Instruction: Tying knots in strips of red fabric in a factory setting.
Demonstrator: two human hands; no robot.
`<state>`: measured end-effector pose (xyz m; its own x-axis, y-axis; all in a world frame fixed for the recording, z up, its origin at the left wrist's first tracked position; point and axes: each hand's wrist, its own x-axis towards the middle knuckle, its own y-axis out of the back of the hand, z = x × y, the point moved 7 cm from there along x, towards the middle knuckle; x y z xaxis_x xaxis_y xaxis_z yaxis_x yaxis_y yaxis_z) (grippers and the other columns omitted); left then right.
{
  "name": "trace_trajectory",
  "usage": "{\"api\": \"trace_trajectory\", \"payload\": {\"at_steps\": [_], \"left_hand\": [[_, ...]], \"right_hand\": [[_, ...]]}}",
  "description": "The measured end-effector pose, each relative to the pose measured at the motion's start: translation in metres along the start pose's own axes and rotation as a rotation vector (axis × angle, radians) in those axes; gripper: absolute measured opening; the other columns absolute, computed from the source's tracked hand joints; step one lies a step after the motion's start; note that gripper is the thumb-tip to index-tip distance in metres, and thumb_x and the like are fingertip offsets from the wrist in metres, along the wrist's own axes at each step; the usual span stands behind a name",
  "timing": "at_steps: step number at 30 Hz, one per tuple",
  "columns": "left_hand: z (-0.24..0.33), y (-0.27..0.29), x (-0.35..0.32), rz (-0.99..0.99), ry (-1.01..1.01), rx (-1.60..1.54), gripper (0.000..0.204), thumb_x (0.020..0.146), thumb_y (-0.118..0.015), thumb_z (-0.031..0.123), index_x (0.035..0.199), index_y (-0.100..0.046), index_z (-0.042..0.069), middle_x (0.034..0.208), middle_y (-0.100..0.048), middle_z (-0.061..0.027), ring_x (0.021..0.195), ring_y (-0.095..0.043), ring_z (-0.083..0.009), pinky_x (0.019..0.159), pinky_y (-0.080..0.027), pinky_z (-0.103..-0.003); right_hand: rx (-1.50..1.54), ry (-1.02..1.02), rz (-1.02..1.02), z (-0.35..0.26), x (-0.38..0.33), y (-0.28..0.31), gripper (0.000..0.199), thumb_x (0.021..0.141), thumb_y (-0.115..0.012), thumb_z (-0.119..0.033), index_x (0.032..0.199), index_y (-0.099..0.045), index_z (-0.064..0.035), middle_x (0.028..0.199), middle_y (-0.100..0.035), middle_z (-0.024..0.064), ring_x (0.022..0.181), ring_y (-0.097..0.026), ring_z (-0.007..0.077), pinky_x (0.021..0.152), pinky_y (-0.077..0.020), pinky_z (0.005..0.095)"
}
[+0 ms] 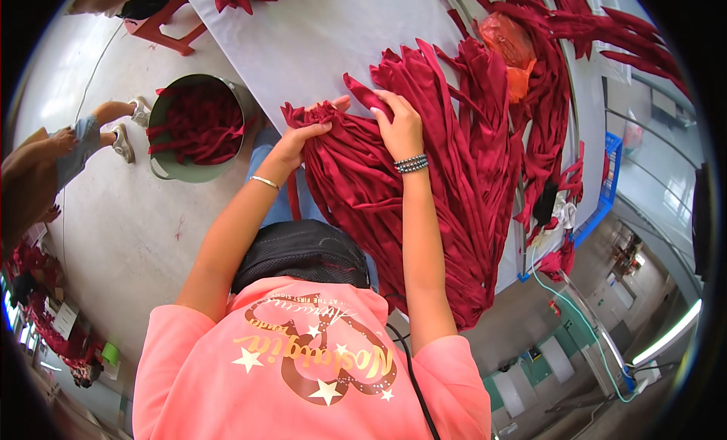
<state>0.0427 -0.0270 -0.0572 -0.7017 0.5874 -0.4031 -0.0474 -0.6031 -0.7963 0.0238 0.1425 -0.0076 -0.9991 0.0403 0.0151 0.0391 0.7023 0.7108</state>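
A gathered bunch of dark red fabric strips [352,163] hangs from my left hand [297,141], whose thumb and fingers are closed round its top end. The strips run down across my lap in long folds. My right hand [401,126] is just to the right, thumb and fingers closed on the end of a single red strip [362,94]. That strip's tip points up and to the left. Right beside this hand, a larger pile of the same red strips [447,160] lies on the white table [326,39] and drapes over its near edge.
On the floor at left stands a green tub [204,173] full of red strips. An orange-red plastic bag [507,42] lies among strips at the table's far right. A blue crate [606,190] is beyond the right edge. Another person [45,160] is at far left, near a red stool [163,27].
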Motion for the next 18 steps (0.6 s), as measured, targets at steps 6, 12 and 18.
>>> {"api": "trace_trajectory", "payload": {"at_steps": [6, 12, 18], "left_hand": [[-0.008, 0.019, -0.005, 0.191, 0.019, -0.021, 0.054, 0.083, -0.059, 0.002, 0.135, -0.046, 0.000, 0.132, -0.055, -0.0130, 0.121, -0.052, -0.0227, 0.104, -0.041, -0.035], [-0.006, 0.014, -0.002, 0.056, -0.014, -0.019, 0.043, 0.084, -0.060, 0.001, 0.125, -0.051, 0.001, 0.126, -0.058, -0.0123, 0.116, -0.056, -0.0227, 0.102, -0.043, -0.035], [-0.007, 0.014, -0.002, 0.089, -0.002, -0.042, 0.045, 0.083, -0.060, -0.001, 0.127, -0.048, 0.002, 0.127, -0.057, -0.0180, 0.116, -0.057, -0.0260, 0.102, -0.044, -0.037]], "right_hand": [[0.325, -0.004, -0.036, -0.023, -0.010, -0.013, 0.023, 0.082, -0.060, 0.005, 0.100, -0.070, -0.0039, 0.093, -0.069, 0.0126, 0.083, -0.067, 0.0256, 0.073, -0.0517, 0.0308], [0.281, 0.045, -0.136, -0.037, -0.022, -0.016, 0.020, 0.082, -0.061, 0.002, 0.100, -0.068, -0.0008, 0.095, -0.068, 0.0109, 0.095, -0.064, 0.0260, 0.084, -0.0497, 0.0324], [-0.007, 0.150, 0.116, -0.043, -0.019, 0.010, 0.009, 0.080, -0.067, -0.005, 0.089, -0.067, -0.0040, 0.094, -0.066, 0.0095, 0.087, -0.061, 0.0271, 0.079, -0.0483, 0.0366]]}}
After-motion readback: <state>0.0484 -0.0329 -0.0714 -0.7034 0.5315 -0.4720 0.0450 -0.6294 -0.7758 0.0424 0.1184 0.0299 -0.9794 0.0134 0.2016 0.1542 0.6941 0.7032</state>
